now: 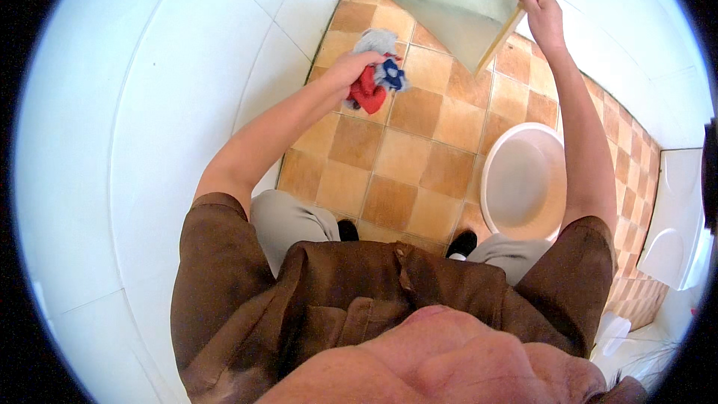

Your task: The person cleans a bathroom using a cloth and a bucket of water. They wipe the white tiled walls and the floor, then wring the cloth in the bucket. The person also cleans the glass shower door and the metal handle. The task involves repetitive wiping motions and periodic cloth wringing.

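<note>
Bunched in my left hand (357,69) is a cloth (368,91) in grey, red and dark blue. It hangs above the tiled floor, close to the white wall on the left. My fingers are closed round it, and part of the cloth is covered by the hand. At the far right, my right hand (540,11) grips the yellowish edge of a pale green door (456,0), which stands at an angle with its lower corner pointing toward me. The door's top runs out of the picture.
A white plastic basin (490,191) stands on the orange and tan checked floor (415,153), beside my right leg. White tiled walls (202,52) rise at the left and far right. White fixtures (666,254) line the right edge. My dark shoes (462,242) are below me.
</note>
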Demonstrator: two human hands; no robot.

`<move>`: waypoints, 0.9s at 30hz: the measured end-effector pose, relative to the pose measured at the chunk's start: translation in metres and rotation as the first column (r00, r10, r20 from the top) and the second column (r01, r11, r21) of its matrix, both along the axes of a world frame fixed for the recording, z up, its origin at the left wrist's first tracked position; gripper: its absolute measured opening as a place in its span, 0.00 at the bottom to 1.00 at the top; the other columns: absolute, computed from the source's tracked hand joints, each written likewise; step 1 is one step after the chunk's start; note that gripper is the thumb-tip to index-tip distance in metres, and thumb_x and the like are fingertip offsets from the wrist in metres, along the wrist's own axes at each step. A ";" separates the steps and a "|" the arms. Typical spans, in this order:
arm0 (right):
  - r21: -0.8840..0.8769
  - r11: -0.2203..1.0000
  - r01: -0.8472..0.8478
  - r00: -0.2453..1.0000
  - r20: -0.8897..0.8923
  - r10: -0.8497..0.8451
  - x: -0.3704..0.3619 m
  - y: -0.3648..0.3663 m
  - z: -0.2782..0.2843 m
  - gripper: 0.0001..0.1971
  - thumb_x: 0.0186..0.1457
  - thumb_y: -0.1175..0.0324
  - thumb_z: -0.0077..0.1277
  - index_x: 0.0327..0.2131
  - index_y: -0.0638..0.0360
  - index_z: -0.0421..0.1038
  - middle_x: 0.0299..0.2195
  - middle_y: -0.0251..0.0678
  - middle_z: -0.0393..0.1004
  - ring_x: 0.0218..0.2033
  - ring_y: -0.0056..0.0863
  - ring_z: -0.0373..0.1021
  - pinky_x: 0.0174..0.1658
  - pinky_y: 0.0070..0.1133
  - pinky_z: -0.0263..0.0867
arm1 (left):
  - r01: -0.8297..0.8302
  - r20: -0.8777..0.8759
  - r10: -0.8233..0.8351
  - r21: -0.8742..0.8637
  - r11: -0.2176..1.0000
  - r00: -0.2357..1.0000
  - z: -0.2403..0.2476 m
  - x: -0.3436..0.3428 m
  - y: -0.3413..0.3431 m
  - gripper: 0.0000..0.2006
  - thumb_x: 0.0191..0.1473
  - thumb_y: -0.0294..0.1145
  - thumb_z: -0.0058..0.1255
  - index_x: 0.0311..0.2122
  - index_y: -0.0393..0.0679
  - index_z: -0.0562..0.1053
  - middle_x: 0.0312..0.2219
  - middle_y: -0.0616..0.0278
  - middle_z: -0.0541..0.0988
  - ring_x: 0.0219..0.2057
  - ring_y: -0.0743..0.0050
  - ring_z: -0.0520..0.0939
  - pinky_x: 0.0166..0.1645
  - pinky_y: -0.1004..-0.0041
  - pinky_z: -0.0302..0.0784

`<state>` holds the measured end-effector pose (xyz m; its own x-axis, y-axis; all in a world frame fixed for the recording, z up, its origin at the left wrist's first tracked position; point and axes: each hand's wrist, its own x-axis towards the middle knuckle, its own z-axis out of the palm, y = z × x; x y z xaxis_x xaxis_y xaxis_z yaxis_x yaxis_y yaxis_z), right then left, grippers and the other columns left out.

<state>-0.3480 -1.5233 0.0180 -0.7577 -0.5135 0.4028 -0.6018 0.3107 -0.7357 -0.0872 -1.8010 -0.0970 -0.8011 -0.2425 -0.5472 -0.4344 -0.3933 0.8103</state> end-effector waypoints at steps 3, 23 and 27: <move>0.113 0.988 0.104 0.990 0.087 -0.114 0.010 0.019 -0.012 0.25 0.65 0.58 0.42 0.59 0.64 0.57 0.55 0.44 0.68 0.55 0.35 0.67 0.55 0.28 0.66 | 0.087 -0.088 -0.077 0.114 0.990 0.993 0.031 -0.016 0.053 0.11 0.52 0.36 0.54 0.37 0.40 0.74 0.30 0.59 0.81 0.29 0.69 0.81 0.34 0.67 0.78; 0.799 0.509 0.321 0.793 0.067 -0.605 0.154 0.308 -0.202 0.38 0.52 0.49 0.57 0.61 0.55 0.55 0.56 0.48 0.63 0.56 0.45 0.63 0.54 0.37 0.64 | 0.678 0.306 -0.605 -0.352 0.645 0.735 -0.050 -0.116 0.305 0.22 0.50 0.34 0.48 0.50 0.37 0.70 0.43 0.54 0.77 0.42 0.64 0.79 0.46 0.67 0.75; 0.848 0.489 0.204 0.860 0.083 -0.504 0.177 0.288 -0.236 0.49 0.42 0.46 0.64 0.65 0.42 0.49 0.67 0.42 0.42 0.65 0.50 0.45 0.56 0.54 0.55 | 0.668 0.271 -0.683 -0.614 0.420 0.679 -0.071 -0.124 0.306 0.25 0.49 0.36 0.48 0.54 0.38 0.69 0.45 0.48 0.77 0.45 0.58 0.79 0.50 0.67 0.73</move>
<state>-0.1708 -1.2357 -0.2182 -0.9449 -0.1564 -0.2876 -0.1100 0.9791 -0.1711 -0.2116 -1.4951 -0.1679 -0.8726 0.1178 -0.4741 -0.3104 0.6157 0.7242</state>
